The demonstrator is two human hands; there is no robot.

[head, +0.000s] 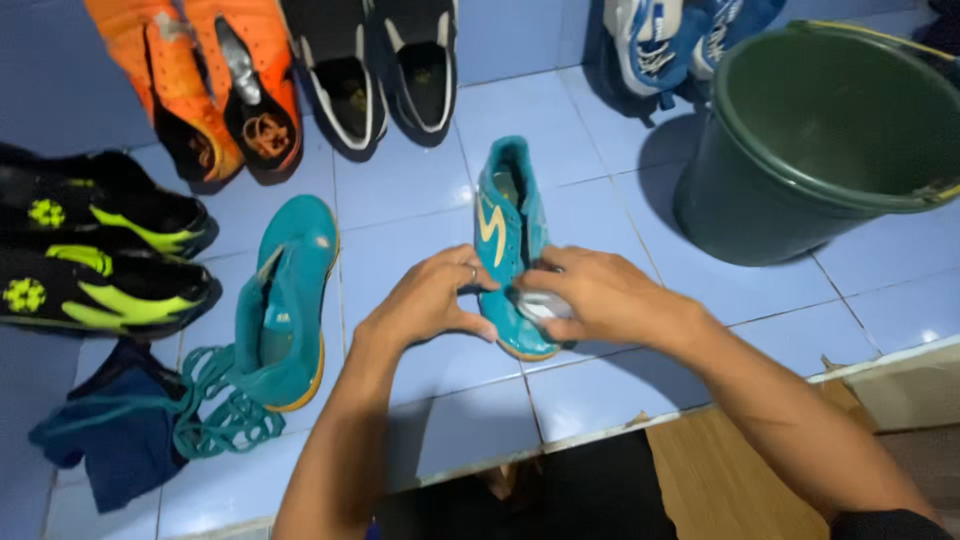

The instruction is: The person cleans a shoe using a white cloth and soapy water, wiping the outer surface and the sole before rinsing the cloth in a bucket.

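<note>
A teal sports shoe [508, 225] with a yellow mark on its side stands on the blue tiled floor [400, 180], toe toward me. My left hand [432, 300] curls around its toe from the left, a ring on one finger. Pressing against the toe from the right, my right hand [590, 293] holds a small pale object [545, 305]; what it is cannot be told. The matching teal shoe [290, 300] lies to the left, with loose teal laces [215, 405] beside it.
A dark green bucket [830, 140] stands at the right. Orange shoes [210, 85], black-and-white shoes [385, 70] and blue-and-white shoes [670, 40] line the back. Black-and-neon-yellow shoes [95, 255] sit at the left, a dark blue cloth [120, 430] below them. A wooden surface [740, 470] is near me.
</note>
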